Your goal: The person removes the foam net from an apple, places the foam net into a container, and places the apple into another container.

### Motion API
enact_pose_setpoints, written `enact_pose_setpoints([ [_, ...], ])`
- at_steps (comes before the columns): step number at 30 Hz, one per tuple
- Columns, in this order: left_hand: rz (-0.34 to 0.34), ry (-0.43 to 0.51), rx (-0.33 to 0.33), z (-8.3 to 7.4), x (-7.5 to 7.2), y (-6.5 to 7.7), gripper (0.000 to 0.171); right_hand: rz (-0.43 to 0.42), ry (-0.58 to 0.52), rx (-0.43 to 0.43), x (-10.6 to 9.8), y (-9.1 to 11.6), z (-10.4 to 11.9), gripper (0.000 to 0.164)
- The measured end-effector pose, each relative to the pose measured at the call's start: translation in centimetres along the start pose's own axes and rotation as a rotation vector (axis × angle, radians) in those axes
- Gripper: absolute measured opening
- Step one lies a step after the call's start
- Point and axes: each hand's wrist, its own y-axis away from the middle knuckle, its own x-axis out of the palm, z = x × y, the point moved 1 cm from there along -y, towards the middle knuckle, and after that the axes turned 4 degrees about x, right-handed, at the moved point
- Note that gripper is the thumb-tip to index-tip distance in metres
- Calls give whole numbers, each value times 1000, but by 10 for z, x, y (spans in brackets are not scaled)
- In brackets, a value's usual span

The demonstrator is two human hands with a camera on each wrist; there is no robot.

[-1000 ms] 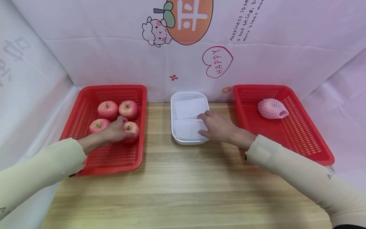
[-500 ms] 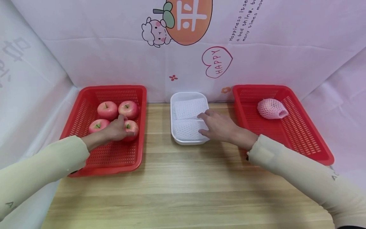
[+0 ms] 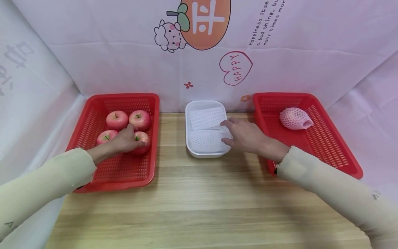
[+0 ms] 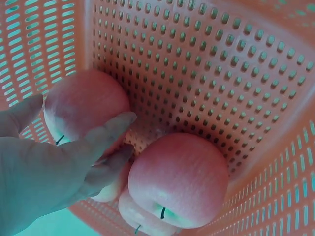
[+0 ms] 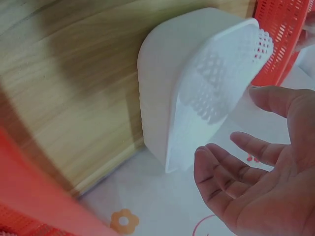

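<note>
My left hand [image 3: 124, 139] reaches into the left red basket [image 3: 124, 184] and grips the apple [image 3: 143, 139] nearest its inner wall. In the left wrist view, thumb and fingers lie on opposite sides of this apple [image 4: 86, 105]. My right hand [image 3: 247, 136] is over the right edge of a white tray [image 3: 205, 155], fingertips near the gap between two white foam nets, a front one [image 3: 203, 142] and a back one [image 3: 205, 117]. The right wrist view shows this hand [image 5: 266, 177] with its fingers loosely bent and apart, nothing between them.
Other apples in the left basket are one at the back left [image 3: 117, 120], one at the back right [image 3: 140, 119] and one at the front left [image 3: 105, 137]. The right red basket [image 3: 339, 169] holds something in a pink foam net [image 3: 295, 118]. A printed cloth stands behind.
My right hand has shifted slightly right, and the foam near its fingertips looks a little raised. The gripped apple has turned slightly under my left hand.
</note>
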Motion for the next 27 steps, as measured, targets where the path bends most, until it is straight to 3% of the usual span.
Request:
enact_pose_setpoints([
  [5,-7,-15,1,-1,-6,1,88,-30,-10,4,-10,2,-8,76],
  [16,-134,-37,114,-8,-13,5,62,-149,-32,27,-51,6,-32,63],
  [21,-148,17,88,-12,-21,13,76,-181,-49,84,-72,7,-52,57],
  [27,-181,85,73,-20,-30,21,75,-144,-14,175,-88,6,-91,69],
])
